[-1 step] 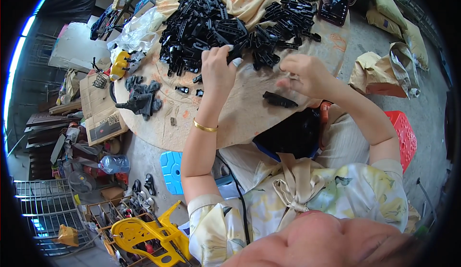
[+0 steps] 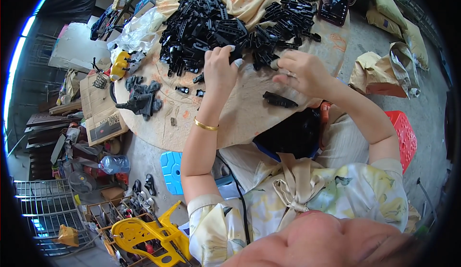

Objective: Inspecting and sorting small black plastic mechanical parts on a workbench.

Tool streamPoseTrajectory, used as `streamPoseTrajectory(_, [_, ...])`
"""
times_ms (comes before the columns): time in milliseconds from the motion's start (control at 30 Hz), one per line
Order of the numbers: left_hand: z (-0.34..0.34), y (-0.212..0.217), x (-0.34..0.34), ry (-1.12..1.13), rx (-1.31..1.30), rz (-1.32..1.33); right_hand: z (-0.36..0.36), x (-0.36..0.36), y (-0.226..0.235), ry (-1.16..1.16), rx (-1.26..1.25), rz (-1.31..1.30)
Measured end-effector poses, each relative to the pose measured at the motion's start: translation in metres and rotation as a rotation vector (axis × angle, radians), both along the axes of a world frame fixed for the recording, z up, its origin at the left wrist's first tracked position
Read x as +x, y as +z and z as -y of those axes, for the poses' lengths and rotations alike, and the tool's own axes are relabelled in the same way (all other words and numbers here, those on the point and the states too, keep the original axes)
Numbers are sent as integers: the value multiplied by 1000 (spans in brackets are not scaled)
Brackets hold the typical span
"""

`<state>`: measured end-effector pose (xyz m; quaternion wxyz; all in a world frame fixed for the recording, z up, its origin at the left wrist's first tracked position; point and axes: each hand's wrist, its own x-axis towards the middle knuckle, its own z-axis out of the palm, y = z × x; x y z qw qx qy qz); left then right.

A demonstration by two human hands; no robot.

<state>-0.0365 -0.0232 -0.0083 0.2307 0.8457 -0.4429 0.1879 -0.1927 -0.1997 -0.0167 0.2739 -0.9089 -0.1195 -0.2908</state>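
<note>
Far left of the left fingers: cardboard (image 2: 102, 111), on the floor side of the table (image 2: 163, 127). Nearer, on the table's left edge, a yellow item (image 2: 119, 66); next to it, on the side toward the wearer, a dark bundle (image 2: 140, 99), well left of the left fingers.

Loose bits (image 2: 182, 90): small, black, lying just left of the left hand (image 2: 220, 69). Large pile (image 2: 194, 29): black parts, heaped ahead and to the left of the left fingers, its near right edge at the fingertips. Left fingers bent, back of hand up, white covering on some tips; gap between thumb and fingers small. Whether they grip a part: cannot tell, tips partly lost against the black.

Small pile (image 2: 288, 17): similar black parts, ahead of the gap between the two hands, its near end just beside the right fingertips. Single part (image 2: 279, 100): black, long, lying apart on the near side of the right fingers.

Right hand (image 2: 305, 72): fingers curled inward, thumb near them, slightly blurred; hold on anything cannot be made out.

Phone (image 2: 334, 0): upright beyond the right fingers, screen lit. Paper bag (image 2: 382, 70): well right of the right fingers.
</note>
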Motion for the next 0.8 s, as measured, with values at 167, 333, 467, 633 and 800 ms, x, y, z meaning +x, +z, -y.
streamPoseTrajectory(167, [9,-7,1,-23,24,-179,-6,21,-13,-108,-105,-36])
streamPoseTrajectory(333, [1,-15,5,-63,-10,-145,-8,19,-7,-163,-186,-145])
streamPoseTrajectory(467, [1,-9,-6,-26,31,-230,0,11,-7,-141,-136,-135])
streamPoseTrajectory(633, [-7,4,-5,-53,-255,-148,13,4,10,-60,66,-281])
streamPoseTrajectory(800, [1,13,-27,-254,-386,-1324,5,-4,24,80,392,-74])
